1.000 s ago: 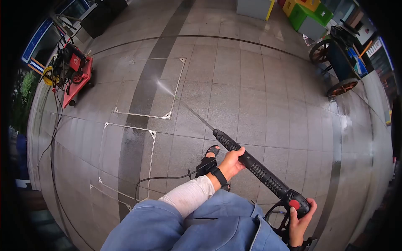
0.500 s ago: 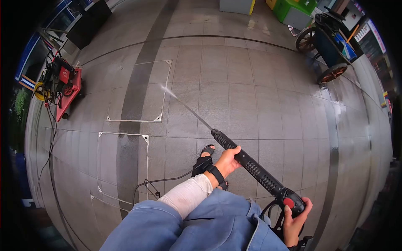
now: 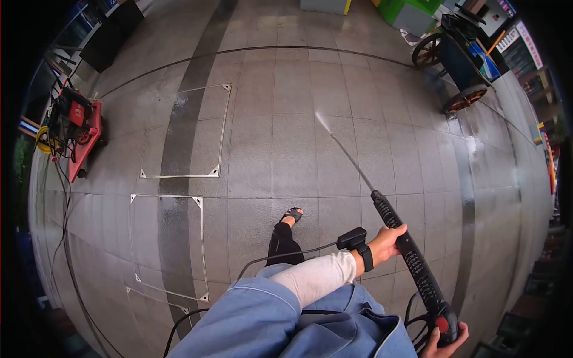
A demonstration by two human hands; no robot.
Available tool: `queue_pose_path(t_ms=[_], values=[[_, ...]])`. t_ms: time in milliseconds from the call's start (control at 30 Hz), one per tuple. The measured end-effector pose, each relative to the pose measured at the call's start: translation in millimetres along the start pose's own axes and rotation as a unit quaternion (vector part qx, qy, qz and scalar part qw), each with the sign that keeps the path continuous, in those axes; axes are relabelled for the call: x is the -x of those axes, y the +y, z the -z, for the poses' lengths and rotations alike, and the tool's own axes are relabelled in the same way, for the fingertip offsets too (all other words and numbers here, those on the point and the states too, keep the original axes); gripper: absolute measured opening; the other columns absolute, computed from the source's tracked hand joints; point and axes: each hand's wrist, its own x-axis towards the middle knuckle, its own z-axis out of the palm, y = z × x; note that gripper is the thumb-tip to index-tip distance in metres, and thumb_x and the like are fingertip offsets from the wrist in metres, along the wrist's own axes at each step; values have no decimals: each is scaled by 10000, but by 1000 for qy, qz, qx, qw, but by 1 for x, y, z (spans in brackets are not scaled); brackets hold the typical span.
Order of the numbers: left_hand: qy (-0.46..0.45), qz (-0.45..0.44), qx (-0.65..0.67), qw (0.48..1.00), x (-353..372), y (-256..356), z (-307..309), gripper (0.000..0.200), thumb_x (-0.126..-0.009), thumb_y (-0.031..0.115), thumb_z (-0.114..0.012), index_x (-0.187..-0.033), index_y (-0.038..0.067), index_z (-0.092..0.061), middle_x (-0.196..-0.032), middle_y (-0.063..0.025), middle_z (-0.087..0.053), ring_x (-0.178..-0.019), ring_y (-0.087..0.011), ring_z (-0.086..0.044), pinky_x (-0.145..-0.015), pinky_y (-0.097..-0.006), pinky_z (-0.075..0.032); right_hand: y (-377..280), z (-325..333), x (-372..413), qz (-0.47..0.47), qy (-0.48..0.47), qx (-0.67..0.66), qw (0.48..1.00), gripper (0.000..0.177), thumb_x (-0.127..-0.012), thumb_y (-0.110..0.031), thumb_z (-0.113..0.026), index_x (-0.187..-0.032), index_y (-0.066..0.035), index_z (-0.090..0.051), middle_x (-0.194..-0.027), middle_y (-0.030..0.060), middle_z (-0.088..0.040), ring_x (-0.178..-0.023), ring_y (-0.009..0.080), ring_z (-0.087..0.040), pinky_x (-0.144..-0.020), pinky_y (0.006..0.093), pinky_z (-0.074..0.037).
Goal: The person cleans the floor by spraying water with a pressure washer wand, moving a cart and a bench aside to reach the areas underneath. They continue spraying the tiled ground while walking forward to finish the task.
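A long black spray lance runs from the lower right up toward the middle, and water sprays from its thin metal tip over the grey tiled floor. Around the front part of the lance, my left hand is closed; a strap with a small black device sits on that wrist. At the rear end, beside the red button, my right hand is wrapped around the handle, partly cut off by the lower edge.
At the left stands a red machine cart with a yellow hose reel. A black cable trails along the floor from it. A two-wheeled cart is at the upper right, near a green box. Metal-edged floor covers lie left of my foot.
Both hands and the lance have moved right, and the spray has swung from left of centre to the right. The surroundings have shifted slightly left in view.
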Motion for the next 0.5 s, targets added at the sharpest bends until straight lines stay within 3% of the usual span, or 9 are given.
queue_pose_path(t_ms=[33, 67, 200, 300, 433, 500], values=[[27, -29, 16, 999, 16, 21, 21, 205, -838, 219, -557, -891, 30, -494, -846, -82, -554, -793, -230, -573, -721, -432, -490, -10, -15, -7, 32, -28, -39, 998, 532, -734, -131, -679, -1129, 27, -360, -943, 194, -500, -814, 267, -530, -713, 340, -459], [55, -69, 34, 996, 36, 43, 40, 185, -843, 211, -550, -874, 34, -504, -844, -84, -556, -810, -234, -571, -748, -440, -481, 2, -38, -17, 103, -57, -38, 992, 541, -739, -140, -620, -1167, 6, -324, -1065, 111, -387, -950, 187, -406, -864, 283, -319], [135, -224, 75, 962, 122, 106, 111, 154, -855, 208, -528, -870, 59, -493, -887, -85, -549, -853, -235, -551, -797, -458, -447, 1, -118, -57, 149, -216, -129, 956, 531, -660, -72, -671, -1079, -14, -350, -912, 108, -441, -820, 178, -465, -756, 280, -384], [158, -274, 92, 944, 168, 133, 115, 215, -882, 227, -470, -927, 17, -460, -924, -146, -534, -906, -288, -539, -850, -475, -419, -35, -152, -69, 183, -291, -202, 917, 523, -679, -64, -679, -1076, -31, -340, -827, 138, -558, -718, 216, -570, -658, 292, -450], [169, -215, 70, 959, 118, 149, 107, 229, -877, 227, -478, -938, 8, -451, -935, -143, -526, -900, -295, -533, -836, -476, -427, -33, -136, -71, 169, -236, -173, 941, 533, -691, -68, -675, -1096, -26, -330, -827, 167, -561, -729, 261, -584, -667, 307, -454], [128, -142, 12, 981, 54, 138, 89, 224, -864, 230, -505, -924, 18, -464, -920, -125, -523, -869, -277, -534, -805, -474, -444, -12, -115, -61, 116, -143, -147, 972, 534, -695, -66, -671, -1102, -24, -328, -841, 178, -554, -741, 269, -578, -680, 318, -449]])
